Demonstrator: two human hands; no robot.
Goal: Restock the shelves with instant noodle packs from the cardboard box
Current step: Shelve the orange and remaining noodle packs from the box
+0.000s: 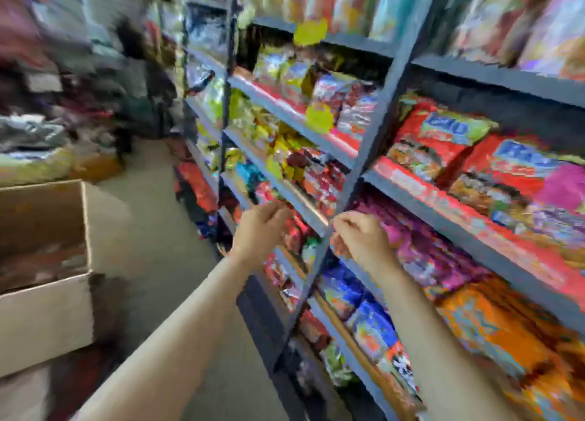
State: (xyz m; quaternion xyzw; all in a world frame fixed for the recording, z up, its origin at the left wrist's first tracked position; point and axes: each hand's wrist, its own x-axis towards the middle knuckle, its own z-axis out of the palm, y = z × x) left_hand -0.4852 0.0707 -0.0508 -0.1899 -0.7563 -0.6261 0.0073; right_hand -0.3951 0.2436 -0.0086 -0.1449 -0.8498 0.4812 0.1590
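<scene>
Heavy motion blur here, so detail is limited.

Both arms are stretched toward the shelves point(506, 78) on the right. The left hand point(262, 229) is at the front edge of a middle shelf, just left of the grey upright post point(362, 167). Its fingers are curled in toward the red packs point(297, 230) there — can't tell if they grip one or only touch it. The right hand point(361, 238) is just right of the same post, in front of the pink packs point(424, 249). Fingers curled too; whether they hold anything, I can't tell.

The cardboard box point(47, 306) is at the near left with its top open, well apart from both hands. There's something dark and reddish inside, too blurred to name.

The shelves are packed:
- red-orange noodle packs point(443, 145) with blue lettering, on the shelf above the right hand
- blue packs point(367, 303) and orange packs point(493, 332) lower down
- yellow and red packets farther along

Red strips run along the shelf edges, and yellow tags point(319, 118) are stuck on two of them. Grey floor point(164, 237) lies between the box and the shelves. Far left — a blurred heap of goods.
</scene>
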